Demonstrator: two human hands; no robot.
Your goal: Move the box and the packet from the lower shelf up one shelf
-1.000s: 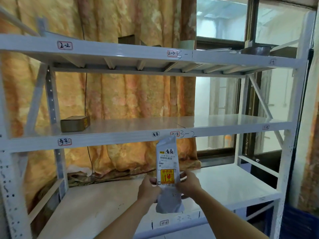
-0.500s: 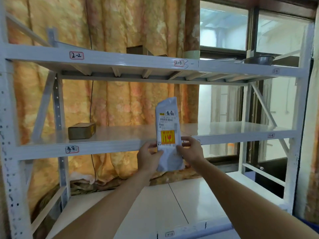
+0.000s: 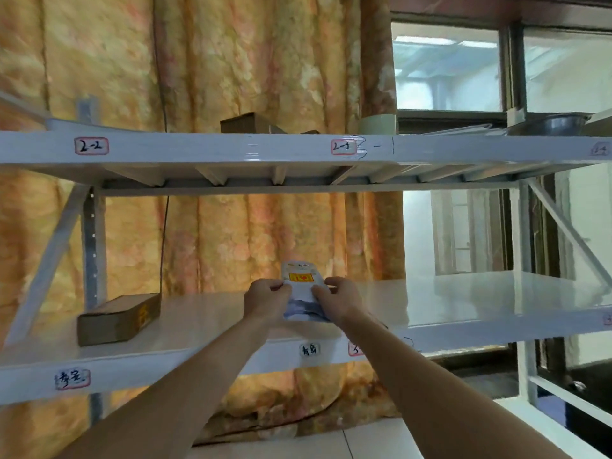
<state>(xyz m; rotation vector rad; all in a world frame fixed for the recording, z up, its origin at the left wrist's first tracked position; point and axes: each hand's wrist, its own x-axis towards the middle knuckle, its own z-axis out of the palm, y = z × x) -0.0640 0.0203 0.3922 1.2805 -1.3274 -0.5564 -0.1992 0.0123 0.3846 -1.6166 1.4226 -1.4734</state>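
Observation:
A white packet with a yellow and red label lies tilted back on the middle shelf, near its centre. My left hand grips its left edge and my right hand grips its right edge. A brown cardboard box rests on the same middle shelf, far to the left of both hands. The packet's lower end is partly hidden behind my fingers.
The upper shelf carries a dark box, a pale green roll and a metal bowl. The lower shelf shows at the bottom. An orange curtain hangs behind; a window is at the right.
Both hands have lifted the packet from in front of the lower shelf up onto the middle shelf, and it now leans back flat instead of standing upright.

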